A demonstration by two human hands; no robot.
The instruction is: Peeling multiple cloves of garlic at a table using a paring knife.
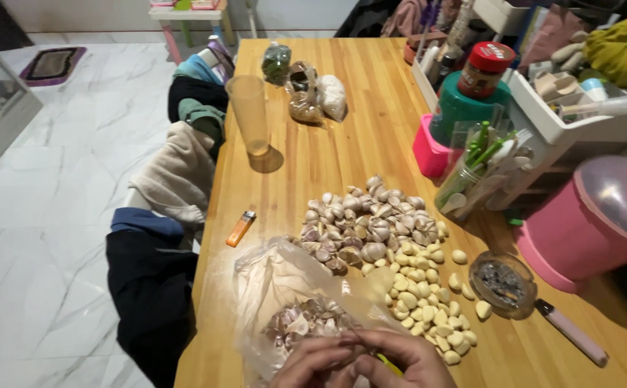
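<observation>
— What sits closest to the lens?

— Both hands, at the bottom edge. The left hand (312, 363) and the right hand (400, 365) are pressed together, fingertips meeting over a clear plastic bag (270, 276). Something thin and yellow-green (387, 363) shows at the right hand's fingers; what it is I cannot tell, nor whether either hand is actually pinching a clove.

— And in the bag?

— A heap of papery garlic skins (303, 320), just above the fingertips. The bag lies open on the wooden counter (342, 151).

— Where is the garlic itself?

— Just beyond the bag: a mound of unpeeled cloves (367, 223), purple-white, and touching its near right side a spread of peeled cloves (425, 302), pale yellow.

— Anything else around?

— An orange lighter (241, 228) left of the mound, a tall amber tumbler (249, 115) farther back, a glass ashtray (502, 284) right of the peeled cloves, and a pink-handled tool (571, 332) beside it. A pink lidded bucket (594, 223) stands at the right edge. Clothes hang over a chair (177, 172) on the left.
</observation>
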